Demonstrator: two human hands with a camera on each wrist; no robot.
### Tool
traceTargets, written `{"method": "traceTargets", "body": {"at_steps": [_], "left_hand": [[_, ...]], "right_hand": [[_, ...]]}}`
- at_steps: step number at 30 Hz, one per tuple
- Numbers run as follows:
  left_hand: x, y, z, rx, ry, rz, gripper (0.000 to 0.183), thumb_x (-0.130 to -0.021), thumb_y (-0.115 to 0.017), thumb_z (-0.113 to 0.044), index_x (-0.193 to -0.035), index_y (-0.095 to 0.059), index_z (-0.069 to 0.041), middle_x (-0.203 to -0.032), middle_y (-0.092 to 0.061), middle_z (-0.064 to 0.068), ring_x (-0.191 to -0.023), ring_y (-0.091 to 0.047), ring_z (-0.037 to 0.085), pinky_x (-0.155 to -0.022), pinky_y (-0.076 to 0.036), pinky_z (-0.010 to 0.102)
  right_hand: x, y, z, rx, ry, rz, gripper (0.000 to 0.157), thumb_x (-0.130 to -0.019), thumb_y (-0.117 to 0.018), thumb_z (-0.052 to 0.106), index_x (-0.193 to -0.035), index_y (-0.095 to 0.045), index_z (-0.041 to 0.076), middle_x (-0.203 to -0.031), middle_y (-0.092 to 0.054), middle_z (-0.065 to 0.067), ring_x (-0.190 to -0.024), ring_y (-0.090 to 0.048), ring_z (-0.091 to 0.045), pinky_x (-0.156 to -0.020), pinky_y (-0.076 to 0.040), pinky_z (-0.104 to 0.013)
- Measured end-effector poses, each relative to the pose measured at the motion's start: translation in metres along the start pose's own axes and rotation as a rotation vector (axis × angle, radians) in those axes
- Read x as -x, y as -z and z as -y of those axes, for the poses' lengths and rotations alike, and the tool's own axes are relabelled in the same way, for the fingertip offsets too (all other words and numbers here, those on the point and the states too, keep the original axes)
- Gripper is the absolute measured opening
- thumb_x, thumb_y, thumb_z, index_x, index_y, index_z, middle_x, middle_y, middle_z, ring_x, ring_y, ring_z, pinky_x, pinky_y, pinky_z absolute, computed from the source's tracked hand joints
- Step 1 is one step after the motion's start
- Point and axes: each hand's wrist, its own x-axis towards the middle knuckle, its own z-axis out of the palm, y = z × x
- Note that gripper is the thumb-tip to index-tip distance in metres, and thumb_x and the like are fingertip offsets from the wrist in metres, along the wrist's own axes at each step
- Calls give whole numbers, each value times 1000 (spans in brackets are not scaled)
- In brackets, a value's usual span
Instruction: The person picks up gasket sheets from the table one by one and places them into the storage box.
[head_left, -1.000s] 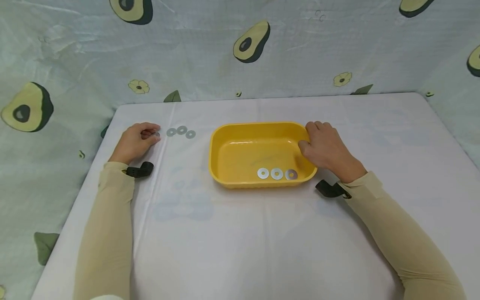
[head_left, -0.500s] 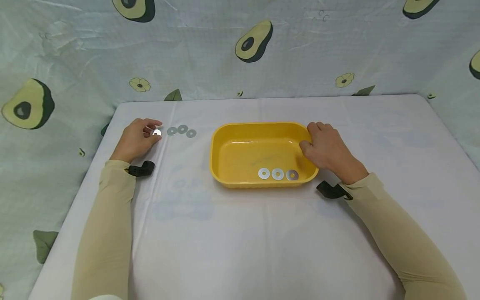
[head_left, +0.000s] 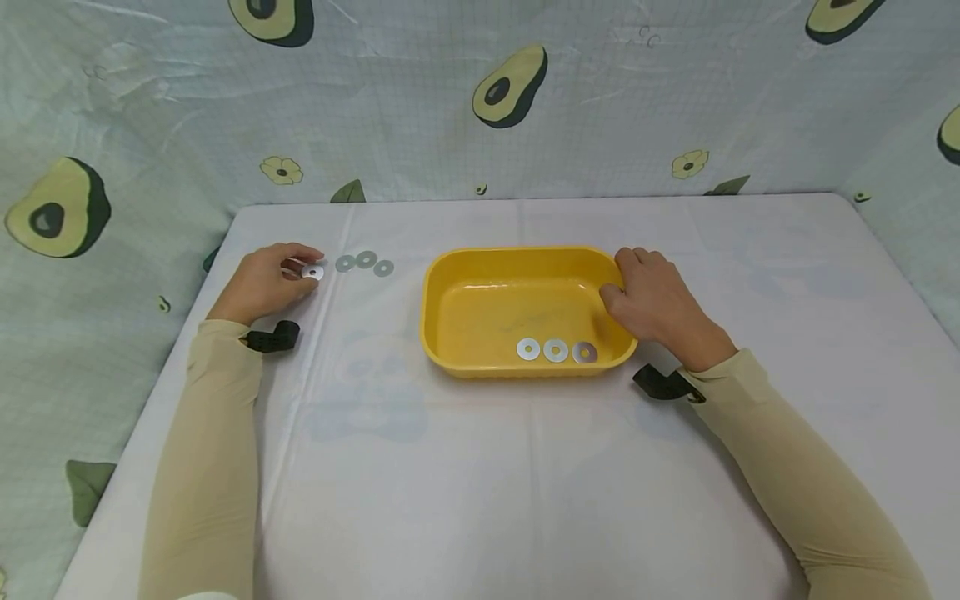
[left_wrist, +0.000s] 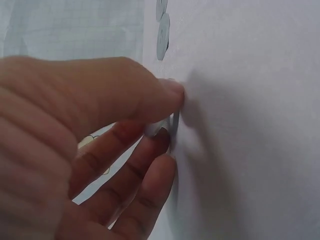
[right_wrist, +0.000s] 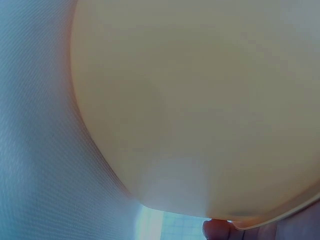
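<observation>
on the white table [head_left: 465,492] we see the yellow tray [head_left: 480,312] near the middle, presumably for easy reach. the right hand [head_left: 658,304], fingers curled, grips its right end, we think to steady it. the left hand [head_left: 264,282], half closed, pinches one washer [head_left: 318,272], likely by its edge since so thin a ring offers little else. three loose washers [head_left: 372,260] lie just beside that hand; three tray washers [head_left: 548,351] lie along the near wall.

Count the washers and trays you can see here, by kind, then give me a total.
Washers: 7 (3 in the tray, 3 on the table, 1 at the left hand)
Tray: 1
Total: 8
</observation>
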Motion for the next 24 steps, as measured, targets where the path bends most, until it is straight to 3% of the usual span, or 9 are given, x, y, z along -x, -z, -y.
{"method": "traceTargets", "body": {"at_steps": [12,24], "left_hand": [[1,-3,3,-45,-58,-107,33,-94,-71,-16,-124,-70,-4,-112,-73,23,-100,-68,35,-85,-48,37],[2,-3,1,-55,-42,-113,33,-94,-71,-20,-122,-71,-3,-111,-73,23,-102,-67,33,-89,-48,42]], "right_hand": [[0,0,1,-2,1,-4,40,-94,-39,19,-116,-55,-10,-98,-56,-22,-90,-50,-38,-80,-43,-46],[0,0,1,3,-5,1,40,-94,-39,19,-117,-55,-10,-98,-56,-22,-92,-50,-38,-81,-44,-46]]}}
